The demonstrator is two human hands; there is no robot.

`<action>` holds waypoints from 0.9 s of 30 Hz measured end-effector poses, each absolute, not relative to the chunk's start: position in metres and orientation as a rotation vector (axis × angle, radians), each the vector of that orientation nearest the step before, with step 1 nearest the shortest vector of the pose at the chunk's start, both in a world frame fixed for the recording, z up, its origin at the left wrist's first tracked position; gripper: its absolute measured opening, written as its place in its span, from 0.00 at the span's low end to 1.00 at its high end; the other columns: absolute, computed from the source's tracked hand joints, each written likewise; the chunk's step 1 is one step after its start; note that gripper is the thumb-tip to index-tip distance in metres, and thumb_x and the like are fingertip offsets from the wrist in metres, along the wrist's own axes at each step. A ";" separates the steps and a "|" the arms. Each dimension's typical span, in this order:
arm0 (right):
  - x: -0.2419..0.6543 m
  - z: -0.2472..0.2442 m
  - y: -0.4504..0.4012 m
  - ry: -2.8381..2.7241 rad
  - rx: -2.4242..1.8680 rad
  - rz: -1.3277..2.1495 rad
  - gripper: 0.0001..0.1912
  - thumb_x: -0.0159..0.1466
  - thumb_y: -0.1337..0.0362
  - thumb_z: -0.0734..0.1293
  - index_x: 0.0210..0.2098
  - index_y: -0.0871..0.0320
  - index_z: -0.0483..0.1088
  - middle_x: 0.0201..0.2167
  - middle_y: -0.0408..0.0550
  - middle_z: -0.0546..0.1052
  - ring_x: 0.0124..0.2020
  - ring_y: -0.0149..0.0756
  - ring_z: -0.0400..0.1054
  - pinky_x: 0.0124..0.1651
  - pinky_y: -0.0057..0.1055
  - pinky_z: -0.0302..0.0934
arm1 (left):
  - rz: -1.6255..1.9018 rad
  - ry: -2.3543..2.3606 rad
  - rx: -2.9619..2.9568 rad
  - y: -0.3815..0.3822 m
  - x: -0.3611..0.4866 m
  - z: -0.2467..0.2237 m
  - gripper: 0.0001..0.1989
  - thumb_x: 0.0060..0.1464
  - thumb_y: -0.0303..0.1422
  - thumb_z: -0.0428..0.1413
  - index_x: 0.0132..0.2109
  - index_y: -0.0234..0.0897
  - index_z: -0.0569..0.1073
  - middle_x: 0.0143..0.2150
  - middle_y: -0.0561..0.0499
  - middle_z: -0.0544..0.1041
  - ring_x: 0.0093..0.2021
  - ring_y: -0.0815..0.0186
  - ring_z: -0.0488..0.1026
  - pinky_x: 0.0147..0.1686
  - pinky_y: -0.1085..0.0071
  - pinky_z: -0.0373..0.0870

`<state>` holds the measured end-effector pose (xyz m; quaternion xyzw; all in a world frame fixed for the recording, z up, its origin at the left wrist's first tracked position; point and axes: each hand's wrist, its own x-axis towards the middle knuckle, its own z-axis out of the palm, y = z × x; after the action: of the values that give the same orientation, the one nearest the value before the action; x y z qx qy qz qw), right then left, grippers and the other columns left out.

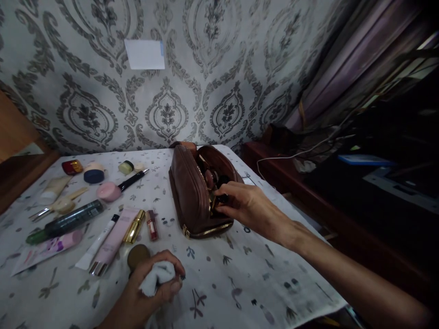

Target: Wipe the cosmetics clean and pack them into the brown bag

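Note:
A brown zippered cosmetic bag (190, 192) stands unzipped on the table, with several small items showing inside. My right hand (248, 208) reaches into its opening from the right, thumb and fingers pinched around a small dark item that I cannot make out. In the foreground, my left hand (151, 283) curls around a crumpled white cloth (157, 276). Just behind that hand lies a round brown item (138, 257), partly covered by it. Nearby are a red lip gloss tube (151, 225), a gold bottle (135, 226) and a pink tube (115, 242).
More cosmetics spread over the left side, among them a dark green bottle (73, 221), a pink-and-white tube (48, 249) and a navy-and-beige jar (93, 173). Patterned wallpaper rises behind the printed tablecloth (212, 288). A white cable (295, 156) runs over dark furniture at right.

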<state>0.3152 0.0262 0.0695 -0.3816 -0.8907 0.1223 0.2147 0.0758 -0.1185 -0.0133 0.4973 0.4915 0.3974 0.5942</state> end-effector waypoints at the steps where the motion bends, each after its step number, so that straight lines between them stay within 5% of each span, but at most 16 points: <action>1: 0.316 0.070 0.027 -2.489 -1.056 0.357 0.09 0.58 0.74 0.72 0.37 0.57 0.74 0.32 0.43 0.75 0.31 0.30 0.70 0.33 0.24 0.60 | 0.916 1.141 1.159 -0.118 0.076 -0.014 0.25 0.50 0.55 0.61 0.37 0.36 0.76 0.26 0.54 0.68 0.26 0.71 0.62 0.28 0.75 0.57; 10: 0.316 0.069 0.028 -2.627 -1.070 0.337 0.05 0.61 0.73 0.71 0.35 0.59 0.79 0.36 0.48 0.75 0.31 0.30 0.70 0.33 0.25 0.61 | 0.872 1.146 1.254 -0.118 0.075 -0.020 0.23 0.52 0.54 0.60 0.37 0.36 0.76 0.28 0.54 0.67 0.28 0.70 0.60 0.30 0.73 0.55; 27: 0.320 0.075 0.028 -2.665 -1.031 0.628 0.12 0.61 0.75 0.68 0.41 0.56 0.77 0.33 0.43 0.78 0.31 0.29 0.71 0.34 0.23 0.61 | 0.799 1.158 1.321 -0.118 0.074 -0.026 0.19 0.54 0.50 0.59 0.38 0.37 0.76 0.30 0.53 0.69 0.30 0.68 0.63 0.32 0.73 0.59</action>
<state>0.3201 0.0279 0.0748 -0.3505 -0.9056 0.2133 0.1077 0.0738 -0.1180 -0.0257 0.5627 0.4933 0.3405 0.5693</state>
